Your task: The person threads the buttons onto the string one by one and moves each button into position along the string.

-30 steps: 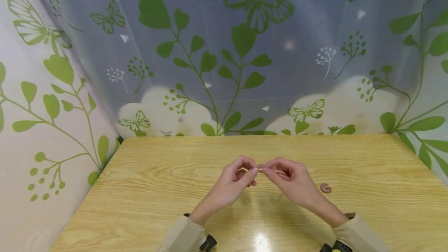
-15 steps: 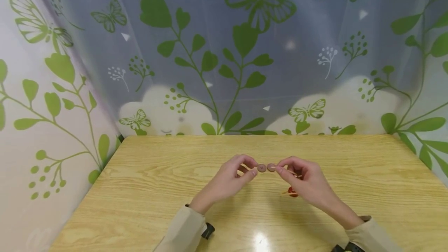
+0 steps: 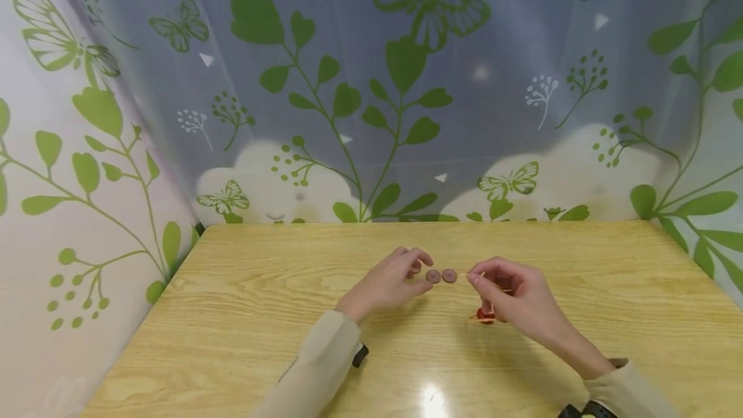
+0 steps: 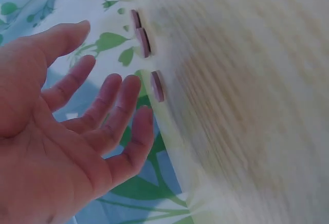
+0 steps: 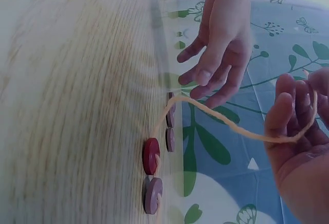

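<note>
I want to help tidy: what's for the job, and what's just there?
Probably for the job:
yellow cord, in the right hand
red button, seemingly threaded on it
brown button beside the red one
two brown buttons near the left hand

Just there:
table
leafy curtain

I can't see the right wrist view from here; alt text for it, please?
The right hand pinches a pale orange cord that arches toward a red button, with a mauve button close beside it on a wood-grain table. More mauve buttons show just above, near the left hand, whose fingers hold nothing.
</note>
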